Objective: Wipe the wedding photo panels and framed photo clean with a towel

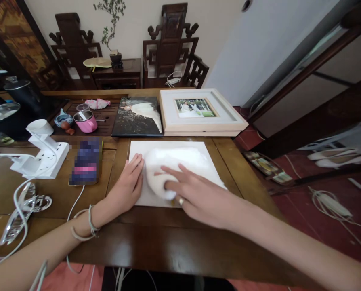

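A soft white wad, like cotton stuffing, lies on a pale flat board in front of me. At the board's left edge my left hand lies flat, its fingers together and stretched forward beside the wad. My right hand rests over the wad's near right side. Its fingers are spread, two stretched out across the white surface and another bent lower down. A small white tuft shows under the bent finger. The right thumb is mostly hidden.
Behind the board lie a dark picture panel and a pale framed photo. To the left are a phone on a cable, a white power strip, a clear hair claw and a pink cup.
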`<action>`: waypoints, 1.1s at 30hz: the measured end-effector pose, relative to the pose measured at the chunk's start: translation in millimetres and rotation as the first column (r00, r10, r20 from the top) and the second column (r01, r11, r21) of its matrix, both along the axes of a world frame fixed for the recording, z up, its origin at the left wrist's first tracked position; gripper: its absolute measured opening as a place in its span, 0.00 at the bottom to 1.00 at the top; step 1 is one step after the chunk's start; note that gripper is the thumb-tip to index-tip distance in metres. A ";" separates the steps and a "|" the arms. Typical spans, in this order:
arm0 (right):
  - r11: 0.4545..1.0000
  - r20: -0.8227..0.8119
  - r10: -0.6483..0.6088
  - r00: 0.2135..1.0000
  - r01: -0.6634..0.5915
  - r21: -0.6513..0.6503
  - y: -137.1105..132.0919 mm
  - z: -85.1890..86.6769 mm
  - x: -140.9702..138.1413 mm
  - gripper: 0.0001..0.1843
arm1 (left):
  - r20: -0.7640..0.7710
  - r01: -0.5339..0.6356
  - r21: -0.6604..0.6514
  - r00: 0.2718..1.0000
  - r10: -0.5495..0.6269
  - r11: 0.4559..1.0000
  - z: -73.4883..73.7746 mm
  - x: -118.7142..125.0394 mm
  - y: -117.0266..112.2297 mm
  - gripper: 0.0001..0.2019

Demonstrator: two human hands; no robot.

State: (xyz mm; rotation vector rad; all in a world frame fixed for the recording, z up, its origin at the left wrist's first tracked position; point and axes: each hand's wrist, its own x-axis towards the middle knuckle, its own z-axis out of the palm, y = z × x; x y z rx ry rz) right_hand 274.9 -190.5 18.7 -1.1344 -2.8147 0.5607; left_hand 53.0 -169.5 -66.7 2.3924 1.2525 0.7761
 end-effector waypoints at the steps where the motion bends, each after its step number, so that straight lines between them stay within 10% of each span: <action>1: 0.999 0.017 -0.023 1.000 0.023 0.023 10.6 -2.8 -1.2 0.21 | 0.004 -0.001 -0.005 1.000 0.001 1.000 -0.2 0.1 0.0 0.22; 9: 0.995 -0.002 -0.022 1.000 0.022 0.099 15.2 -20.0 -16.7 0.24 | 0.186 -0.069 -0.144 0.978 0.095 0.987 15.2 2.1 -3.0 0.24; 17: 0.968 -0.223 0.161 0.961 -0.198 -0.154 -37.0 13.8 4.0 0.23 | 0.308 -0.130 -0.226 0.931 0.197 0.965 22.5 6.3 -5.2 0.26; 26: 0.977 -0.249 -0.187 0.950 0.155 -0.144 45.6 4.3 5.4 0.10 | 0.127 -0.032 -0.157 0.990 0.052 0.987 11.9 3.4 -3.1 0.22; 33: 0.971 -0.406 -0.211 0.889 0.143 -0.192 75.6 -8.3 -24.7 0.08 | 0.056 -0.006 -0.078 0.998 0.010 0.997 12.0 3.1 -2.4 0.21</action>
